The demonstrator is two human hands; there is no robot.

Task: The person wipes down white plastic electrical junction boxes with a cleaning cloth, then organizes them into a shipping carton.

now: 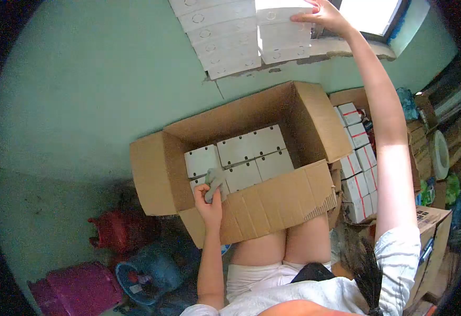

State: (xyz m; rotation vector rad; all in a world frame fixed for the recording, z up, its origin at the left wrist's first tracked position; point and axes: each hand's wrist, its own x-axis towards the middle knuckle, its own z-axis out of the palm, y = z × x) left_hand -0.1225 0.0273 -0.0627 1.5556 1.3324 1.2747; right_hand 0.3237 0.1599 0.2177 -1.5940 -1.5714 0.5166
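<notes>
Bright daylight comes through the window [370,13] at the top, glowing white. The green wall [99,79] is softly lit. The bottom left floor [46,221] is dark. The picture bends round, has black corners, and looks a bit fuzzy.

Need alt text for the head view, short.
A seated person's right hand reaches up to a stack of white boxes on a ledge, while the left hand holds a grey cloth at the rim of an open cardboard box packed with more white boxes.
</notes>
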